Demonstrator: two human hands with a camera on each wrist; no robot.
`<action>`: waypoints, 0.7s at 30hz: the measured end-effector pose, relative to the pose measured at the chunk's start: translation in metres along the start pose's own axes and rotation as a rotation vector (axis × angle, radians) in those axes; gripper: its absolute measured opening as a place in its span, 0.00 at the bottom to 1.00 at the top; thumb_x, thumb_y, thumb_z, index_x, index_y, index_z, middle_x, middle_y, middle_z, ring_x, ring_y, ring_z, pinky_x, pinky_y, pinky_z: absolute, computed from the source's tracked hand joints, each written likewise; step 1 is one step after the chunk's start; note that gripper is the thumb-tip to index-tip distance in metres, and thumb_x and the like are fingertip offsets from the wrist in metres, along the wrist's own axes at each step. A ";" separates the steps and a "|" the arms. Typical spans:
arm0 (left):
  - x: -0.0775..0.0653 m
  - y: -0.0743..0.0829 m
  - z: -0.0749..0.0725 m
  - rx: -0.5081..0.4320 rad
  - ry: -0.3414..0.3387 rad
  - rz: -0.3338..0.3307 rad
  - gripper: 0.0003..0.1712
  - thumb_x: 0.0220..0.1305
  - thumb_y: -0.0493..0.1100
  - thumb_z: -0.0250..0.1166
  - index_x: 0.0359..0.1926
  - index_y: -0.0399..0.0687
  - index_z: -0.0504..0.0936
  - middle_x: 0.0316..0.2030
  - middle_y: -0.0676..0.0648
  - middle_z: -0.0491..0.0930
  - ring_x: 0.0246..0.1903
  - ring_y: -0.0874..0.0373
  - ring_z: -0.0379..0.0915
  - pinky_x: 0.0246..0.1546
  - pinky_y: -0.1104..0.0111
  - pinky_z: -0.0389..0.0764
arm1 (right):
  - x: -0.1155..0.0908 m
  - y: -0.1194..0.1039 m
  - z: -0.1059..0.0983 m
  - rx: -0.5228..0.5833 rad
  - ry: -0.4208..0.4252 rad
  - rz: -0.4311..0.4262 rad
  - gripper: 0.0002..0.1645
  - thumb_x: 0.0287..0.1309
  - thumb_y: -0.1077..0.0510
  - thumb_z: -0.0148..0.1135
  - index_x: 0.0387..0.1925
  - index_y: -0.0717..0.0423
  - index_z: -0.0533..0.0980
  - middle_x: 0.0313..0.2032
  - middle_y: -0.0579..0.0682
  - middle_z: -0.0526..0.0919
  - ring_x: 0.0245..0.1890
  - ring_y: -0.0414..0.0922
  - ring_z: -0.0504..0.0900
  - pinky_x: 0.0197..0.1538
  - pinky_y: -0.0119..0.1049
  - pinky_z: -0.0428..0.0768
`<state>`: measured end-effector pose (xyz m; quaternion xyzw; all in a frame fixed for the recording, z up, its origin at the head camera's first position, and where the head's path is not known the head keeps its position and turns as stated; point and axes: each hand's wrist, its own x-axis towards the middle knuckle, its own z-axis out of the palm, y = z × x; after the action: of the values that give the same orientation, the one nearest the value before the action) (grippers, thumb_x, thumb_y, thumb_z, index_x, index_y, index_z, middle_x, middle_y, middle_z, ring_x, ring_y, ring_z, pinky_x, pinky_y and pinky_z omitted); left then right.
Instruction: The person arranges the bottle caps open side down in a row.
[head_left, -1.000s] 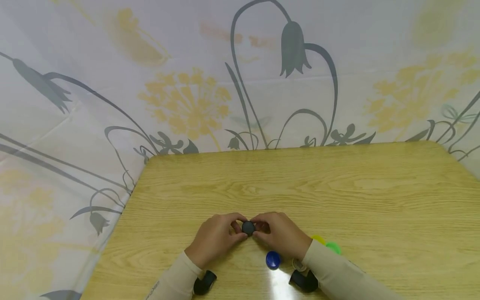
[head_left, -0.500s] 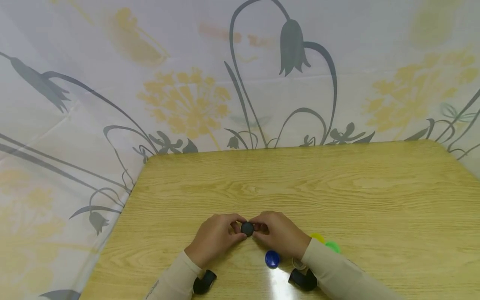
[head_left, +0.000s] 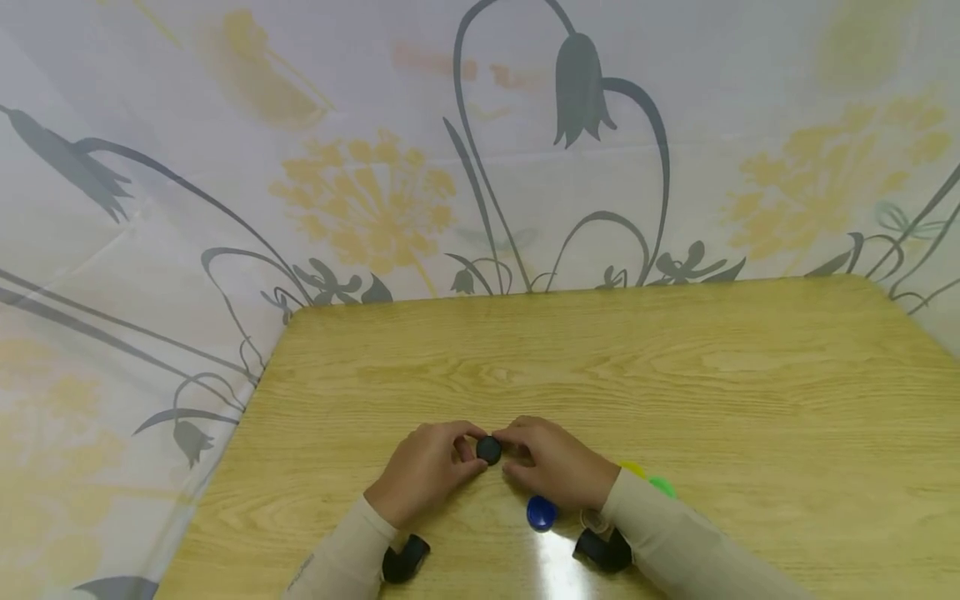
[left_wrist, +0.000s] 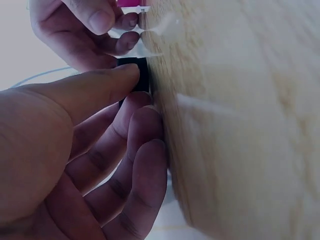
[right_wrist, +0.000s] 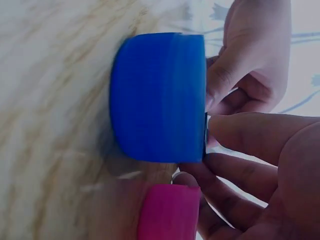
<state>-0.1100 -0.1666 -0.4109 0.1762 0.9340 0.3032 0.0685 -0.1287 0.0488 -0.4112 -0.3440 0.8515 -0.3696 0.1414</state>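
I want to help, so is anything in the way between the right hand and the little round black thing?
Nothing visible stands between the right hand and the black thing. The blue cap lies off to one side.

Nothing can be read for certain. The left sleeve [head_left: 341, 552] bears 1 short line of dark print [head_left: 302, 568] (along its outer side, low in the head view), which looks like lettering but is too small and blurred to make out.

White glare streaks the brightly lit tabletop [head_left: 600, 358] near its front, while both wrist views look dimmer and soft.
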 end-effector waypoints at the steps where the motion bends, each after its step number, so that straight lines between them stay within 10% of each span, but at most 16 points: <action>1: 0.001 0.000 0.000 -0.002 -0.005 -0.006 0.16 0.61 0.44 0.72 0.50 0.46 0.85 0.25 0.59 0.82 0.22 0.72 0.71 0.26 0.75 0.73 | 0.000 0.000 -0.001 0.001 0.002 0.000 0.24 0.65 0.62 0.64 0.60 0.67 0.76 0.48 0.51 0.83 0.43 0.40 0.79 0.47 0.34 0.80; 21: 0.010 -0.002 -0.004 -0.045 -0.047 -0.010 0.18 0.62 0.43 0.71 0.52 0.45 0.84 0.26 0.58 0.80 0.22 0.68 0.71 0.28 0.73 0.74 | -0.010 -0.010 -0.013 -0.048 0.091 0.029 0.23 0.65 0.61 0.64 0.60 0.59 0.77 0.52 0.52 0.82 0.48 0.46 0.80 0.45 0.37 0.82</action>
<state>-0.1209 -0.1667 -0.4095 0.1769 0.9260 0.3195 0.0961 -0.1237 0.0577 -0.3952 -0.3179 0.8705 -0.3622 0.0996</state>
